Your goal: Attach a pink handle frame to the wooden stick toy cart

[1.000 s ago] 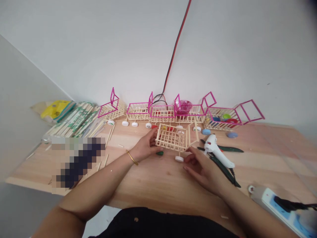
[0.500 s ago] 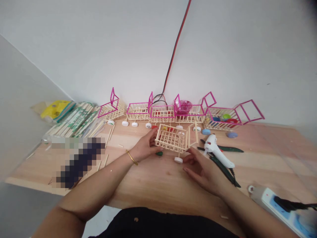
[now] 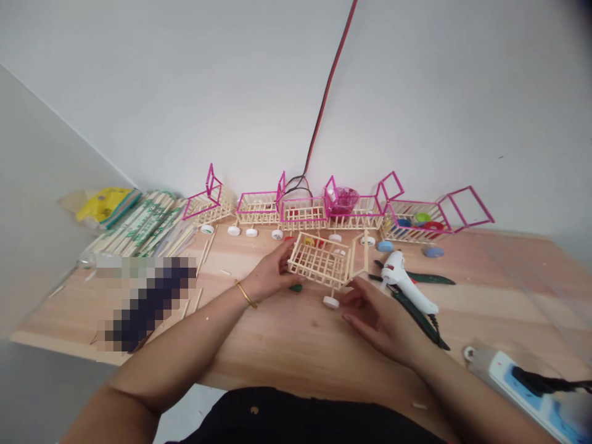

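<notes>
A small cart of plain wooden sticks point(image 3: 321, 260) is held above the middle of the table, tilted a little. It has a white cap wheel point(image 3: 331, 302) below its near right corner and a green one point(image 3: 296, 287) near its left end. My left hand point(image 3: 274, 269) grips the cart's left end between thumb and fingers. Around the cart's lower right corner, my right hand point(image 3: 370, 311) has its fingers curled, with the thumb apart and fingertips close to the handle end and the white wheel. Some of its fingertips are hidden behind the cart.
Several carts with pink rims point(image 3: 303, 213) line the wall. A white glue gun point(image 3: 407, 280) and dark-handled pliers point(image 3: 425, 324) lie right of my hands. Bundled sticks point(image 3: 143, 225) are at left; a power strip point(image 3: 522, 388) is at the front right.
The cart has tipped slightly, and its near wheel has shifted a little down and left. Both hands have stayed almost where they were.
</notes>
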A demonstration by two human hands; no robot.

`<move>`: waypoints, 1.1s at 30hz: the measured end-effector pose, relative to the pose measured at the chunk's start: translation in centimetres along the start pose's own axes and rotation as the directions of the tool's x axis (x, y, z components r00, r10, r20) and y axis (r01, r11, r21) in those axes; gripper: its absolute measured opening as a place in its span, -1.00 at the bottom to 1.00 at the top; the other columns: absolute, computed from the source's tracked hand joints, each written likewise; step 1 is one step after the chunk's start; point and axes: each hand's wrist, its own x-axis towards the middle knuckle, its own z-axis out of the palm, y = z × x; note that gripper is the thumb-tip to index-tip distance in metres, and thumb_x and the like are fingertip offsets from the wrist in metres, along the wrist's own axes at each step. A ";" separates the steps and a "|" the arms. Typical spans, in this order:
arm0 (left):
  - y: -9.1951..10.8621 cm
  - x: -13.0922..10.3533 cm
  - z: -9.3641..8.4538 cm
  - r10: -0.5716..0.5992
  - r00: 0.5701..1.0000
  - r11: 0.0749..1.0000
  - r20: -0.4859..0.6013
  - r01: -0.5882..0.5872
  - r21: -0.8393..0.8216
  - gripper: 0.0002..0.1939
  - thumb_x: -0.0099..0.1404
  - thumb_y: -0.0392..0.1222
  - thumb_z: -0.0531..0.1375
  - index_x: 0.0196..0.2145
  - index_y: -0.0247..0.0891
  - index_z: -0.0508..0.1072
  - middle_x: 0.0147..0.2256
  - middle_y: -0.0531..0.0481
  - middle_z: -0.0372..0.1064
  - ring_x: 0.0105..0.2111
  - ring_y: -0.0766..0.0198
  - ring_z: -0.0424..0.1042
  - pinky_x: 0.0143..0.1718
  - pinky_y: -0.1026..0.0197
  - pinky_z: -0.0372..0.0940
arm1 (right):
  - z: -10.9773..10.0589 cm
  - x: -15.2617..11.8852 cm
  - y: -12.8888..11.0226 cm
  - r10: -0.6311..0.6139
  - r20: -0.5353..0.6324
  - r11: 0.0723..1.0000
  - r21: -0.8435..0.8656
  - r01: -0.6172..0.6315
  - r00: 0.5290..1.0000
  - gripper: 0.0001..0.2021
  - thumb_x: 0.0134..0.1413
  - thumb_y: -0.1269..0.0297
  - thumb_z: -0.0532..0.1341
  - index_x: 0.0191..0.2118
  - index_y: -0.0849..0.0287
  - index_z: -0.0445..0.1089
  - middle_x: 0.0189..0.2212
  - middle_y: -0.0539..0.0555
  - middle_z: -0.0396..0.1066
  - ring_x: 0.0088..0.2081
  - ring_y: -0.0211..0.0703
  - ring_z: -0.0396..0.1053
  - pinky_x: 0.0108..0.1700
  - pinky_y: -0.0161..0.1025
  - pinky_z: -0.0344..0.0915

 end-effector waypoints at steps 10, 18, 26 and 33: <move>0.2 0.0 0.1 0.044 0.999 0.998 0.004 -0.044 0.033 -0.07 0.07 -0.30 0.41 0.35 -0.14 0.18 0.29 -0.20 0.26 0.22 -0.04 0.35 0.20 0.00 0.34 | 0.1 0.1 -0.3 0.013 -0.029 1.000 0.007 -0.013 0.999 -0.55 0.25 0.26 0.20 0.20 0.07 0.11 -0.16 0.15 0.47 -0.21 -0.07 0.49 -0.16 -0.06 0.50; 0.6 0.0 0.2 0.026 1.000 0.996 0.008 -0.027 0.082 -0.16 0.10 -0.26 0.42 0.30 -0.18 0.24 0.22 -0.19 0.33 0.18 -0.03 0.39 0.18 -0.01 0.35 | 0.3 -0.1 0.0 -0.010 -0.018 0.998 0.055 0.011 1.000 -0.45 0.26 0.29 0.20 0.29 0.04 0.02 -0.13 0.15 0.48 -0.16 -0.08 0.49 -0.12 -0.07 0.50; 0.6 0.0 0.2 0.017 1.000 0.998 -0.005 -0.016 0.060 -0.12 0.06 -0.26 0.43 0.30 -0.18 0.22 0.23 -0.20 0.30 0.18 -0.04 0.38 0.14 0.03 0.38 | 0.2 -0.2 0.0 0.006 -0.007 0.999 0.049 -0.005 1.000 -0.43 0.25 0.28 0.21 0.31 0.03 0.02 -0.12 0.15 0.48 -0.14 -0.05 0.50 -0.10 -0.04 0.51; 0.4 0.0 0.0 0.031 1.000 0.998 0.005 -0.031 0.062 -0.15 0.08 -0.26 0.43 0.29 -0.12 0.25 0.23 -0.17 0.30 0.16 -0.02 0.39 0.10 0.05 0.39 | 0.0 -0.2 -0.1 0.002 -0.008 1.000 0.020 -0.001 1.000 -0.45 0.24 0.25 0.22 0.29 0.04 0.06 -0.13 0.14 0.49 -0.16 -0.03 0.51 -0.10 -0.03 0.51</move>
